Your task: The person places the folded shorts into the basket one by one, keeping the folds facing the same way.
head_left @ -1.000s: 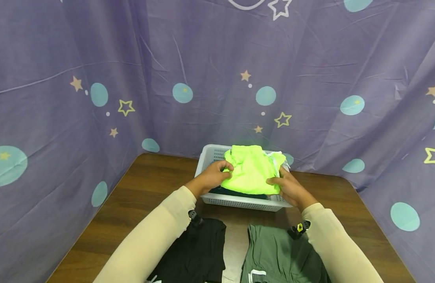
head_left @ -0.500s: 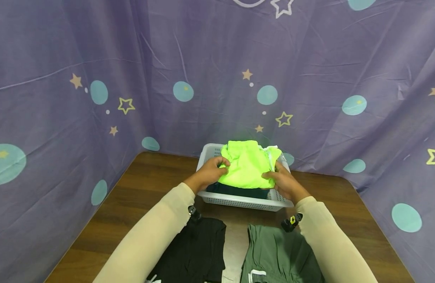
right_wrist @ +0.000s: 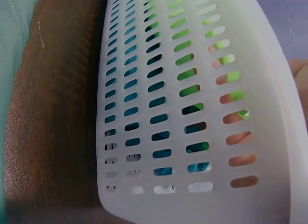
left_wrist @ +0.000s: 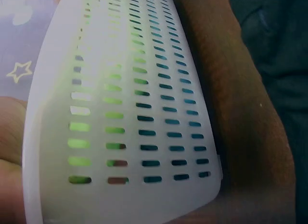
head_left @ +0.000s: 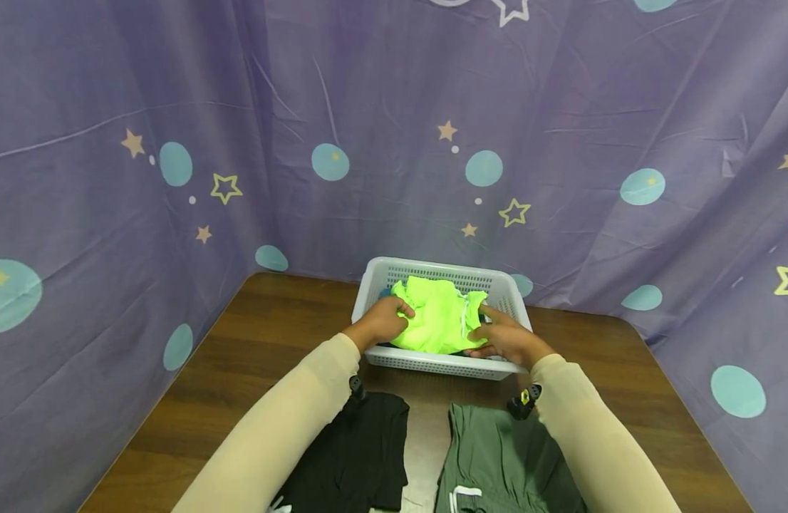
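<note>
A bright neon-green folded garment (head_left: 432, 320) with a white strip near its right side lies inside the white slotted basket (head_left: 442, 366). My left hand (head_left: 382, 322) reaches over the basket's left side and pinches the garment's left edge, thumb on top. At the opposite edge my right hand (head_left: 511, 339) has its fingers loosely spread, fingertips right at the cloth. Dark and blue cloth shows beneath the garment. Both wrist views look at the outside of the basket, where neon cloth (right_wrist: 187, 72) and fingers show through the slots, so most of each hand is hidden there.
Nearer me on the wooden table (head_left: 240, 356) lie a folded black garment (head_left: 362, 456) on the left and a folded grey-green garment (head_left: 496, 456) with white trim on the right. A purple patterned curtain (head_left: 394, 92) stands behind the basket and along both sides.
The neon-green garment has come down into the basket and shifted slightly left. Both hands have lowered with it, and the right hand's fingers have loosened.
</note>
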The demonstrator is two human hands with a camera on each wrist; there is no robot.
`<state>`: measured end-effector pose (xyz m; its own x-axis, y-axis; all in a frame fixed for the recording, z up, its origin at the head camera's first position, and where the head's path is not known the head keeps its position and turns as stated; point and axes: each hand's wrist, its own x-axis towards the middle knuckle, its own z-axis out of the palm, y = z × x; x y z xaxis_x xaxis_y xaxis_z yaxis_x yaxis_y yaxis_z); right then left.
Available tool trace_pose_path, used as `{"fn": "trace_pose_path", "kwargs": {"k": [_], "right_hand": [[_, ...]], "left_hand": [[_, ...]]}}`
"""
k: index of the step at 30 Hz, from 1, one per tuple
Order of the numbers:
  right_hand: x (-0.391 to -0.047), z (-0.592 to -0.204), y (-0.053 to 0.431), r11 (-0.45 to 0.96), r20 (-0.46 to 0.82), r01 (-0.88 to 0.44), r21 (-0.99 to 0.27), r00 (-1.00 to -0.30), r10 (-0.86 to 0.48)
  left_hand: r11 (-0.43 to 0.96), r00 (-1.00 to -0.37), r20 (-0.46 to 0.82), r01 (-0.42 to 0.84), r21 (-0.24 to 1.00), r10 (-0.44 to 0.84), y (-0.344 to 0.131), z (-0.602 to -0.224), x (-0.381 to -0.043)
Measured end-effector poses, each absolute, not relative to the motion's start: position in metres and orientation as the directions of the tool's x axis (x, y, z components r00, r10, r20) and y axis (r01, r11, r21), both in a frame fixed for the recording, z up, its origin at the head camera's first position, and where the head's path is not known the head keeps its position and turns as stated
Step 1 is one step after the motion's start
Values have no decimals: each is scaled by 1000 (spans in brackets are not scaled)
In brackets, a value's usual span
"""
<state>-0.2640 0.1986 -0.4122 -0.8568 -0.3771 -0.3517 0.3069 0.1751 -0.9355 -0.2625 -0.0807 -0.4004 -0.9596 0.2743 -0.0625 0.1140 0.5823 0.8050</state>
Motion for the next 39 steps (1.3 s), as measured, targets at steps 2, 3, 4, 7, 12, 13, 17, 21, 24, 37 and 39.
{"fn": "trace_pose_path", "kwargs": {"k": [2,3,4,7,12,13,17,21,24,37,39], "right_hand": [[-264,-412,198,202,-355,300,-933,-859,-367],[-263,-412,197,218,-356,293,-931,-864,-357],[-263,-412,197,234,-358,290,-928,-867,-346],[-263,-412,196,296,-355,264,-918,-879,-319],[-264,-416,193,394,-339,221,-892,-905,-259],[-264,-416,192,413,-333,213,-886,-910,-246],[-263,-417,189,497,-306,171,-851,-930,-203],[-260,-412,189,629,-233,67,-775,-955,-185],[-256,-407,189,692,-186,12,-722,-966,-177],[-238,-383,199,760,-88,-85,-644,-979,-184],[-233,-377,200,760,-59,-103,-642,-981,-183]], "left_hand": [[641,-961,-63,130,757,270,-79,-400,-262],[666,-960,-72,133,734,270,-79,-399,-262],[696,-960,-78,137,705,268,-78,-399,-262],[768,-958,-102,147,623,267,-76,-397,-261],[822,-956,-147,134,554,255,-74,-394,-259],[828,-955,-155,130,545,252,-74,-394,-259],[849,-957,-173,113,516,232,-74,-395,-257],[865,-959,-183,101,491,215,-72,-394,-254],[878,-960,-183,106,467,213,-70,-391,-251],[826,-963,-58,193,530,262,-82,-373,-232],[819,-964,-10,221,530,266,-86,-368,-228]]}}
